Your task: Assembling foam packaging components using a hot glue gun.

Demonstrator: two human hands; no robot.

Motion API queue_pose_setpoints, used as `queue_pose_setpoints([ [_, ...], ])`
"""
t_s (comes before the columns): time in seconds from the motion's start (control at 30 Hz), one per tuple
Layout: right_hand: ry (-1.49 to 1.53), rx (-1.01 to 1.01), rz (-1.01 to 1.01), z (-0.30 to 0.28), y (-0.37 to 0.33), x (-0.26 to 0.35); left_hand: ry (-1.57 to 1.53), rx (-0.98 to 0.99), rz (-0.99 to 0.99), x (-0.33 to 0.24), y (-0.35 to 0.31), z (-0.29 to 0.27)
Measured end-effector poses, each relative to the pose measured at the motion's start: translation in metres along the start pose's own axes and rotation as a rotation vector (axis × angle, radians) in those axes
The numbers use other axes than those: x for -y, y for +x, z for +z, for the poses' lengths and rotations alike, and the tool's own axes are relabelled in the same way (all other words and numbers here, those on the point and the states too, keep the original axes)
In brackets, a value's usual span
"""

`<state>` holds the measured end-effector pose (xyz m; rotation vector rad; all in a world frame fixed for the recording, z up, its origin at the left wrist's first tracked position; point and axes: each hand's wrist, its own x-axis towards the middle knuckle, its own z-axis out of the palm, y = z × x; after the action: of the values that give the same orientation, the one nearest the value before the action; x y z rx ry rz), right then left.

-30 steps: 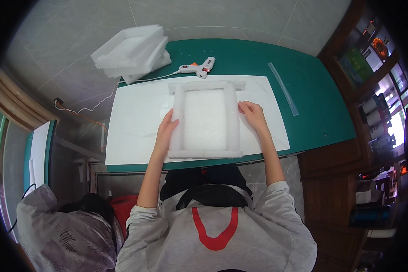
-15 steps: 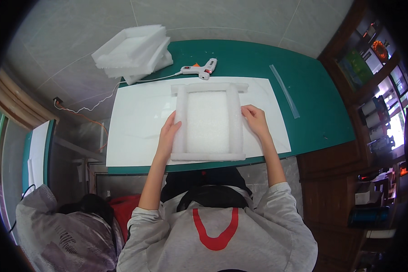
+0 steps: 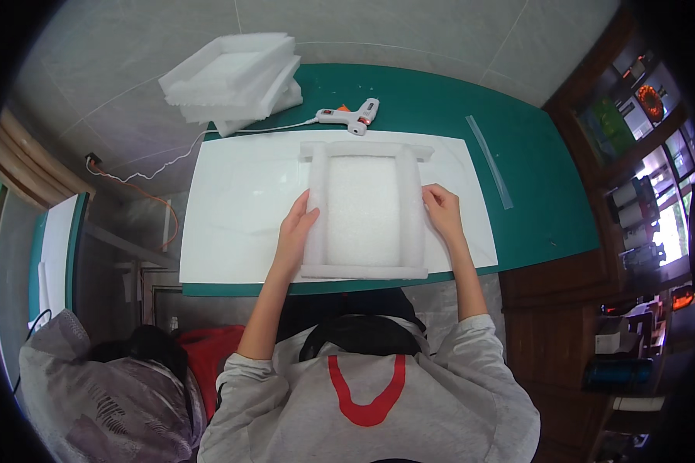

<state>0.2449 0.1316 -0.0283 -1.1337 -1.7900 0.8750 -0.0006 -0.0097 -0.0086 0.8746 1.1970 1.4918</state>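
In front of me a rectangular white foam tray point(image 3: 363, 208) lies on a large white sheet point(image 3: 239, 231). Foam strips stand as raised walls around its flat base, and the far and near strips stick out past the side ones. My left hand point(image 3: 296, 225) grips the left wall, thumb on top and fingers along the outer side. At the right wall my right hand point(image 3: 443, 212) is closed, its curled fingertips pinching the outer edge. The undersides of the fingers are hidden.
A white glue gun point(image 3: 351, 117) lies beyond the tray, its cord running left. More foam trays point(image 3: 232, 77) are stacked at the far left. One clear glue stick or strip point(image 3: 489, 162) rests on the green mat point(image 3: 540, 185). A person's grey sleeve point(image 3: 58, 343) shows at lower left.
The view has shifted slightly, with the tray and both hands appearing a little farther right. Both hands keep their hold on the tray's sides.
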Motion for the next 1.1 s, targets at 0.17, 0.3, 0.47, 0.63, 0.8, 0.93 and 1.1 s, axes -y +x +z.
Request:
queue_pose_setpoints([
  [0.17,-0.034,-0.012,-0.052,0.0,-0.001,-0.005,-0.02,-0.001,-0.018,0.001,0.001,0.001],
  [0.3,-0.036,-0.019,-0.045,-0.002,-0.002,-0.002,-0.015,-0.015,-0.004,0.006,0.0,0.001],
  [0.47,-0.02,-0.017,-0.065,-0.001,-0.003,0.004,0.004,0.002,0.025,0.006,0.001,-0.001],
  [0.63,-0.041,-0.017,-0.072,-0.001,-0.003,0.005,0.007,-0.023,-0.024,-0.003,-0.002,0.005],
  [0.8,-0.031,-0.024,-0.09,-0.001,-0.005,0.008,0.029,-0.022,0.003,0.003,-0.001,0.0],
  [0.93,-0.043,-0.01,-0.088,-0.001,-0.005,0.009,0.036,-0.015,0.02,-0.002,-0.002,0.003],
  [1.1,-0.06,-0.032,-0.109,-0.001,-0.006,0.016,0.046,-0.034,0.002,0.001,0.0,0.004],
])
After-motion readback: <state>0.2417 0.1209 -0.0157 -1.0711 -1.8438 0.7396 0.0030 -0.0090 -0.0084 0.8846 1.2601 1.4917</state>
